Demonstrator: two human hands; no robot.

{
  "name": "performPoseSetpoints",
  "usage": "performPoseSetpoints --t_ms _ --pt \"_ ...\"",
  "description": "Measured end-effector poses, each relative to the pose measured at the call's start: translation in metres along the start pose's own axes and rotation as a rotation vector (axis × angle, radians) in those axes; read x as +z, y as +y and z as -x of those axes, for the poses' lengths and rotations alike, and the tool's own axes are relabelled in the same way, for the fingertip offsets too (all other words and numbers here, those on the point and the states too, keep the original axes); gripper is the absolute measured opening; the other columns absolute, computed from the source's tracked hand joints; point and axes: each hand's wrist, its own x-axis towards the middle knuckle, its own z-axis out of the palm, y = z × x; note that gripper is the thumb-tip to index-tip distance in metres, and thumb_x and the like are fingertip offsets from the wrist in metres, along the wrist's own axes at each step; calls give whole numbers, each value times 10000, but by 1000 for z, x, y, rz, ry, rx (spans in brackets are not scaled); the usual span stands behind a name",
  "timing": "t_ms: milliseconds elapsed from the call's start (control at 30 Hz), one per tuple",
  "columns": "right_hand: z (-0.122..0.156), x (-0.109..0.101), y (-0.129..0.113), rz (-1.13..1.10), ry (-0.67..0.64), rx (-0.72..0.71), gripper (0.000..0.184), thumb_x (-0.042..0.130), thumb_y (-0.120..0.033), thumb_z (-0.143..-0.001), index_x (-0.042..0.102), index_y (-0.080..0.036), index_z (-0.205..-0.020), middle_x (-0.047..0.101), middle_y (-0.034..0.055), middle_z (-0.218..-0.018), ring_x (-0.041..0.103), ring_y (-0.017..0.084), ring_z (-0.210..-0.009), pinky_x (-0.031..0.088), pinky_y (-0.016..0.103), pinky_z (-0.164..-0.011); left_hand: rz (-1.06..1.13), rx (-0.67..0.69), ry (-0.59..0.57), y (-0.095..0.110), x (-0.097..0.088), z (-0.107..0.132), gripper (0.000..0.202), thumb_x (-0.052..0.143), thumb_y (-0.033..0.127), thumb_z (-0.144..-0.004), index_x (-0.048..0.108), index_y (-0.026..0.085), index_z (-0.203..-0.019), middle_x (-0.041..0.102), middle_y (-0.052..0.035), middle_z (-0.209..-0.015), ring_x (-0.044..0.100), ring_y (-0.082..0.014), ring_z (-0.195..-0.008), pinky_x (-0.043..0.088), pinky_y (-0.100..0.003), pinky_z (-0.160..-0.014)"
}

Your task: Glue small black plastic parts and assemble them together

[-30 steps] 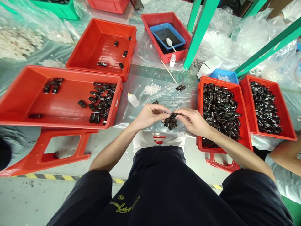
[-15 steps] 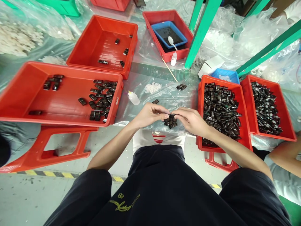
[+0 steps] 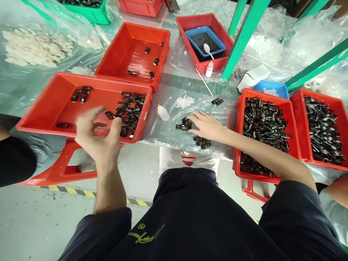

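Observation:
My left hand (image 3: 98, 139) hovers over the near side of the left red bin (image 3: 40, 125), thumb and fingers spread, nothing visible between them. Small glossy black plastic pieces (image 3: 133, 105) lie heaped in that bin's right end, with a smaller group to the left. My right hand (image 3: 205, 125) reaches across the plastic-covered table, its fingers apart and the tips against a small cluster of black pieces (image 3: 183, 125). Another cluster of black pieces (image 3: 202, 142) lies just below that hand, near the table edge. Part of the first cluster is hidden by my fingers.
Two red bins full of black pieces (image 3: 265, 123) stand at the right. A squeeze bottle (image 3: 163, 113), white granules (image 3: 185, 102) and a thin stick (image 3: 204, 82) lie in the middle. Behind are a blue tray (image 3: 199, 34) with a spoon and a green post (image 3: 246, 40).
Both hands were together at a black piece above the near cluster. My left hand has moved left over the bin and opened; my right hand has shifted slightly left to the other cluster.

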Motion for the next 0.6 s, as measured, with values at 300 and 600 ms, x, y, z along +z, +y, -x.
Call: performPoseSetpoints --t_ms 300,600 --pt "-42 22 -8 342 -148 -136 567 367 -533 -1126 537 -65 -1397 666 261 -1316 640 386 -1147 504 450 -886 23 91 -82 46 14 29 125 699 232 -970 779 220 -1065 786 -64 -1083 738 -238 -1053 596 -424 -901" --pt "-50 13 -4 -83 -221 30 209 430 -330 -1105 545 -161 -1150 709 151 -1028 650 247 -800 393 312 -640 175 -121 -378 70 36 63 144 648 277 -1009 772 205 -1007 807 -76 -1039 762 -194 -992 608 -323 -819"
